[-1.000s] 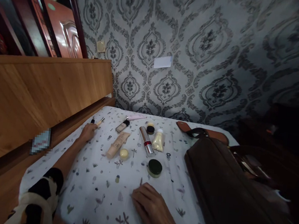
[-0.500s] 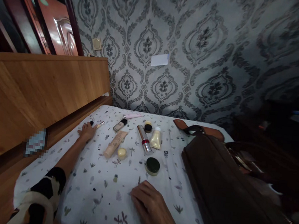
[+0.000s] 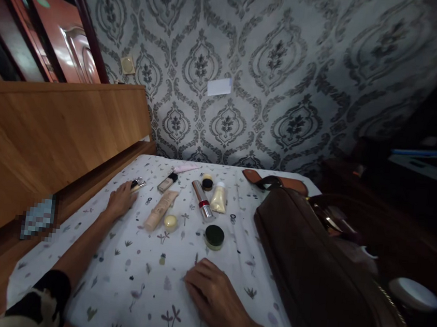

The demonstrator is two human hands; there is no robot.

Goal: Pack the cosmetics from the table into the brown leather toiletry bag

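At the far left of the white printed cloth, my left hand has its fingers closed around the near end of small slim black-and-silver cosmetic items; their exact kind is too small to make out. To its right lie a beige squeeze tube and a foundation bottle with a black cap. My right hand rests on the cloth with fingers curled in and nothing visible in them. Just beyond it sits a round jar with a dark green lid.
A small yellow pot, a silver tube with a red band, a cream tube, a black-and-yellow jar and a pink tube lie mid-cloth. A dark brown bag fills the right. A wooden headboard bounds the left.
The view has turned slightly right. My left hand has drawn back a little, and the black item now lies against the silver-ended one. My right hand stays on the cloth.
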